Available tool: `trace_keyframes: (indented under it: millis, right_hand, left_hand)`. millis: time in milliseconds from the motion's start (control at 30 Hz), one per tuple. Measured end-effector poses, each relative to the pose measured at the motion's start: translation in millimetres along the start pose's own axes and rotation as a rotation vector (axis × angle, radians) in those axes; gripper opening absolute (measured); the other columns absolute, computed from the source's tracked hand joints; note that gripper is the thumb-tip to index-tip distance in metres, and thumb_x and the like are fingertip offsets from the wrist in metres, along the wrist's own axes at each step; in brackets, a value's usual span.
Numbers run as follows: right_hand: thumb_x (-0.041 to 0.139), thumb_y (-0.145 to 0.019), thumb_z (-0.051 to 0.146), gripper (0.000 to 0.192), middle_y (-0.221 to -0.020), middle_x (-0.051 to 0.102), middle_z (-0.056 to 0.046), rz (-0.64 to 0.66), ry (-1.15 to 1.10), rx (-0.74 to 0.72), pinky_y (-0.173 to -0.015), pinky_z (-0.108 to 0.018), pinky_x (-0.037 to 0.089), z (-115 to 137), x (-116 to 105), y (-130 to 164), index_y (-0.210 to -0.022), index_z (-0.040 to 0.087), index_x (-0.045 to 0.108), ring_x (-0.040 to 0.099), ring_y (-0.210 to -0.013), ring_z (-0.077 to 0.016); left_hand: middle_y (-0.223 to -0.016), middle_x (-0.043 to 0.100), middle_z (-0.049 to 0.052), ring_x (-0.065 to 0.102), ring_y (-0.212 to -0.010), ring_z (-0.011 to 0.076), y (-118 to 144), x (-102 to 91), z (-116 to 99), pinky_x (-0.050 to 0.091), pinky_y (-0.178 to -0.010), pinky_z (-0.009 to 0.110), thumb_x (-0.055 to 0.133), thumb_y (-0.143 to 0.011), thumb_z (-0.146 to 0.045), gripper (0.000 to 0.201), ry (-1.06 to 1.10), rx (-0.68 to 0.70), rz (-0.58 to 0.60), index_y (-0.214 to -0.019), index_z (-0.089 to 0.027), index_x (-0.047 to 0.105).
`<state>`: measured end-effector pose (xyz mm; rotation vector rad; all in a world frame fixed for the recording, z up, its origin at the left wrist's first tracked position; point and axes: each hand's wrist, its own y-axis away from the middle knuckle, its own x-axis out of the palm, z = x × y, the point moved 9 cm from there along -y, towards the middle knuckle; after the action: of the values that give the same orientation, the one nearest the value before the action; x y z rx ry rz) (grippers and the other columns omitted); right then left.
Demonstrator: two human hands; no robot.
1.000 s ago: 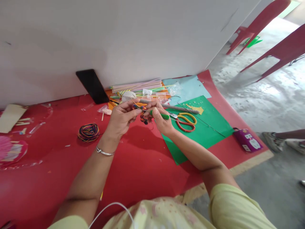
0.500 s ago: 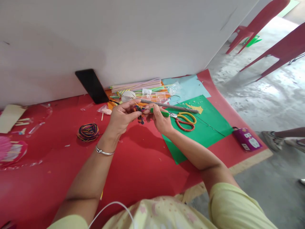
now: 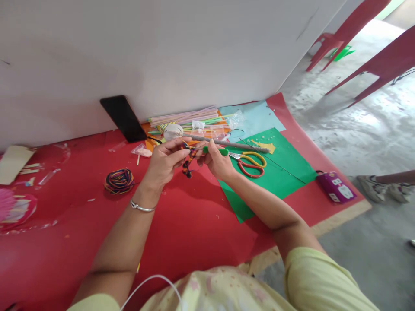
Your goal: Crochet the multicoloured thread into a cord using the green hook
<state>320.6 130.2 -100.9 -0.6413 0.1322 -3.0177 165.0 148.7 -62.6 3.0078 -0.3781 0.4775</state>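
My left hand (image 3: 164, 162) pinches the top of a short multicoloured crocheted cord (image 3: 187, 166) that hangs down between my two hands. My right hand (image 3: 216, 163) grips a green-handled crochet hook (image 3: 216, 151), whose metal tip points left into the cord near my left fingertips. Both hands are raised a little above the red sheet (image 3: 181, 224). A silver bangle sits on my left wrist. A coil of the same multicoloured cord (image 3: 119, 180) lies on the sheet, left of my left hand.
Yellow-and-red scissors (image 3: 249, 163) lie on green paper (image 3: 275, 172) just right of my right hand. A long grey stick (image 3: 236, 145), straws (image 3: 188, 116) and a black phone (image 3: 123, 118) sit by the white wall. A purple pouch (image 3: 335, 186) is at right; red chairs and another person's shoe stand beyond.
The crocheted piece, bunched up at my fingertips before, now hangs lower as a straighter strand. My hands have stayed close together and shifted slightly left.
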Motion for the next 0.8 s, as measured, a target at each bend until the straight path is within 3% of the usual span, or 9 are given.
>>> trace_keyframes:
  millis: [133, 233, 333, 533, 700, 800]
  right_hand:
    - [0.081, -0.085, 0.093, 0.072, -0.075, 0.069, -0.001, 0.011, -0.043, 0.131, -0.056, -0.026, 0.058, -9.1, 1.2, -3.2, -0.085, 0.021, 0.073, 0.066, -0.067, -0.0148]
    - [0.08, -0.087, 0.092, 0.074, -0.066, 0.063, 0.001, 0.007, -0.012, 0.177, -0.051, -0.024, 0.054, -13.9, -2.0, -6.0, -0.073, 0.021, 0.067, 0.062, -0.059, -0.0129]
    - [0.083, -0.087, 0.089, 0.072, -0.061, 0.059, 0.003, 0.001, 0.065, 0.105, -0.047, -0.023, 0.048, -8.1, -5.0, -9.0, -0.07, 0.021, 0.065, 0.056, -0.053, -0.0109]
    - [0.076, -0.099, 0.079, 0.069, -0.056, 0.059, 0.003, 0.04, 0.241, -0.054, -0.049, -0.024, 0.04, 12.1, -6.2, -13.4, -0.064, 0.021, 0.064, 0.052, -0.052, -0.0092]
    - [0.076, -0.107, 0.061, 0.067, -0.051, 0.053, 0.004, 0.117, 0.375, -0.103, -0.05, -0.023, 0.037, 20.5, -6.3, -15.6, -0.058, 0.02, 0.06, 0.047, -0.052, -0.0078]
    - [0.077, -0.105, 0.067, 0.062, -0.058, 0.061, 0.003, 0.138, 0.296, -0.078, -0.049, -0.021, 0.04, 17.6, -4.2, -14.6, -0.069, 0.018, 0.067, 0.054, -0.055, -0.0086]
  left_hand:
    - [-0.058, 0.057, -0.005, 0.038, -0.047, 0.0051, 0.6, -0.1, -2.3, 0.024, -0.046, 0.023, 0.097, -0.062, -0.018, 0.026, -0.057, 0.031, -0.014, -0.087, -0.021, 0.092]
    - [-0.063, 0.068, 0.0, 0.044, -0.049, 0.0061, 1.8, -0.7, -0.5, 0.028, -0.047, 0.023, 0.098, -0.062, -0.022, 0.022, -0.133, 0.024, -0.025, -0.083, -0.02, 0.091]
    - [-0.067, 0.074, 0.003, 0.05, -0.051, 0.0084, 2.0, -2.6, 4.8, 0.032, -0.048, 0.023, 0.099, -0.067, -0.03, 0.02, -0.201, -0.017, -0.029, -0.083, -0.02, 0.092]
    - [-0.06, 0.068, 0.0, 0.047, -0.05, 0.0084, 0.5, -6.2, 10.0, 0.033, -0.048, 0.023, 0.104, -0.068, -0.034, 0.022, -0.331, -0.021, -0.025, -0.08, -0.021, 0.091]
    - [-0.066, 0.073, 0.002, 0.048, -0.052, 0.0089, 0.4, -3.2, 12.2, 0.034, -0.048, 0.023, 0.101, -0.074, -0.037, 0.022, -0.399, 0.011, 0.032, -0.082, -0.02, 0.091]
    - [-0.066, 0.073, 0.002, 0.047, -0.052, 0.0088, -1.8, -6.0, 11.9, 0.031, -0.047, 0.022, 0.098, -0.081, -0.04, 0.022, -0.416, 0.067, 0.005, -0.081, -0.02, 0.09]
